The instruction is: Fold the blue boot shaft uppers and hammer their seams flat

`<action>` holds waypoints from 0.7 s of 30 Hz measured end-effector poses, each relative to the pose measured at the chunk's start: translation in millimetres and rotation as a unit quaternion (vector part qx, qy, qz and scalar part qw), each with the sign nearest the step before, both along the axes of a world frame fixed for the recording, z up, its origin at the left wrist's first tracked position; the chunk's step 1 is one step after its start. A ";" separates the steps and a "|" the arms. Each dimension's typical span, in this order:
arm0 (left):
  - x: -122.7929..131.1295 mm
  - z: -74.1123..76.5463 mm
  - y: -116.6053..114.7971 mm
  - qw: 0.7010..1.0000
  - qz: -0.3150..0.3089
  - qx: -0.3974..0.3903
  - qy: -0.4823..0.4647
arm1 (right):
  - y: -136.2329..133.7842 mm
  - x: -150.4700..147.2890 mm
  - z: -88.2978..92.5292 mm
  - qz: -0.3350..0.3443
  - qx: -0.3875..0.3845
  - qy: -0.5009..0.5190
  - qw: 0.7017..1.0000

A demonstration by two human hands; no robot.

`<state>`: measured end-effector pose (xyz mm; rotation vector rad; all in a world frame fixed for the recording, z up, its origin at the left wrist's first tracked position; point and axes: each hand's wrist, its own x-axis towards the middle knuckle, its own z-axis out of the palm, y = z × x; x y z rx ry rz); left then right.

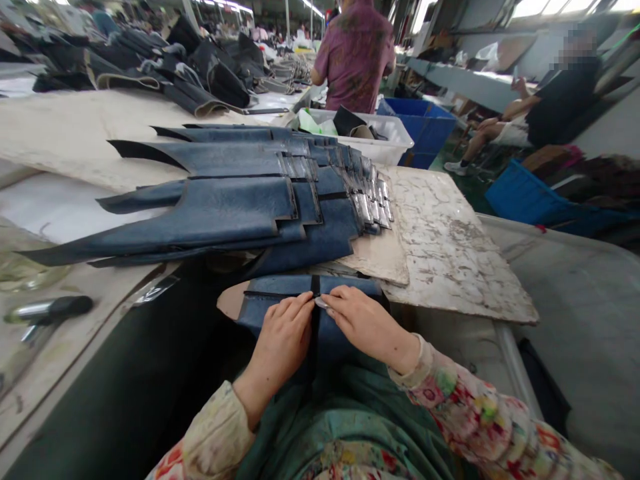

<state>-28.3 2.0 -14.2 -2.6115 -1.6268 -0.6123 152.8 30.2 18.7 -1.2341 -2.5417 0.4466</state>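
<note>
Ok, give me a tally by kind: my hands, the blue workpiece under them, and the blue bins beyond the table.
Left hand and right hand: 2
Blue workpiece: 1
Blue bins, middle bin and right bin: 2
Total: 5

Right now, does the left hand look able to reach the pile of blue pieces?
Probably yes: the pile lies just ahead of the left hand, with only the blue piece under that hand between them.

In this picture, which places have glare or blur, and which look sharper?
Head view: glare at the windows and ceiling lights; shine on the silvery strips; smearing on the tool at left; left hand and right hand look sharper.
</note>
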 end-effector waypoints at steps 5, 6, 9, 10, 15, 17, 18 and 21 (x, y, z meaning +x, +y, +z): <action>-0.1 2.0 -0.2 1.000 -0.003 0.005 0.008 | -2.6 -12.7 2.2 -0.031 0.024 -0.054 0.998; 0.2 2.2 -0.9 1.000 -0.001 0.007 0.013 | -2.0 -14.8 2.1 -0.033 0.031 -0.060 0.997; 1.8 1.5 -5.0 0.999 0.008 0.016 0.029 | 1.3 -18.4 0.3 -0.036 0.055 -0.078 0.995; 2.4 1.1 -6.8 0.999 0.011 0.019 0.033 | 2.6 -18.2 -1.0 -0.036 0.062 -0.081 0.994; 0.3 1.8 -13.1 0.998 0.028 0.035 0.045 | 6.4 -5.6 -8.8 -0.019 0.073 -0.054 0.996; -3.1 3.6 -14.0 0.997 0.047 0.039 0.050 | 7.3 0.9 -9.8 -0.012 0.073 -0.041 0.996; -4.9 4.5 -14.3 0.996 0.057 0.042 0.054 | 7.8 3.4 -9.1 -0.008 0.073 -0.036 0.997; -9.3 6.1 -16.0 0.994 0.077 0.043 0.064 | 9.9 5.6 -2.5 0.017 0.075 -0.017 0.997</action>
